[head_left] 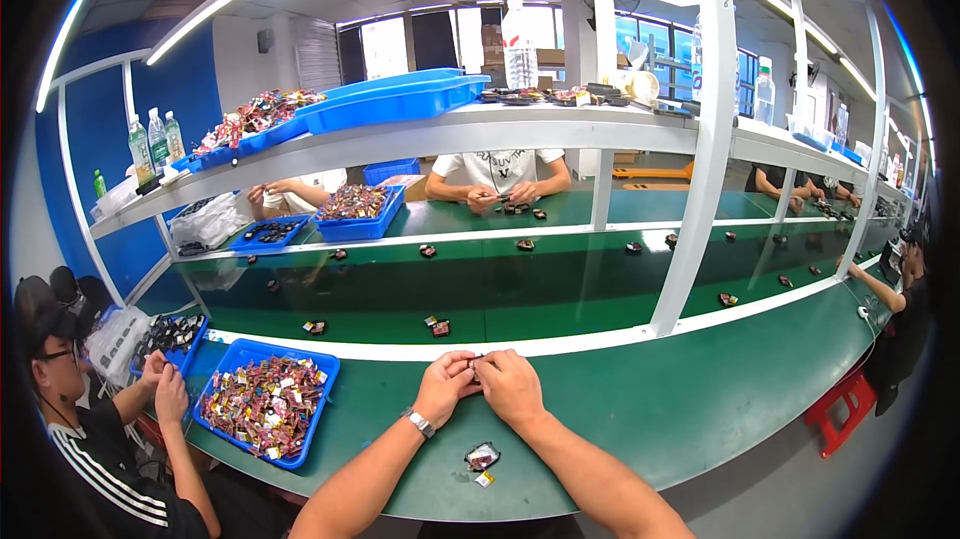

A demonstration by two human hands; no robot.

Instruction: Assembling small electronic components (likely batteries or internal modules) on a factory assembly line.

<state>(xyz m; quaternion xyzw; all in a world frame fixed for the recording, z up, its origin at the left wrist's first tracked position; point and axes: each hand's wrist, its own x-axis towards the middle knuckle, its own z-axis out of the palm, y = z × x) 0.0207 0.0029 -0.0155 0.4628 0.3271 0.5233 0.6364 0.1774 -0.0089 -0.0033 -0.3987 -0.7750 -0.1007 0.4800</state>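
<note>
Just above the middle of the near bench edge, my left hand (443, 387) and my right hand (513, 389) meet with fingertips pinched together. Both grip a small dark part (474, 363), mostly covered by the fingers, so its kind does not show. A watch with a metal band (418, 423) is on my left wrist. Between my forearms, on the green bench (620, 429), lies a small part in black, red and silvery white (482, 455). A small yellow and white piece (486, 479) lies close below it.
Left of my hands, a blue tray (322, 409) holds a heap of small red, white and yellow parts. Beyond a white rail (520, 344), small assemblies (438, 326) sit spaced along a green belt. A white post (690, 189) carries an overhead shelf. A co-worker (110, 439) sits at left.
</note>
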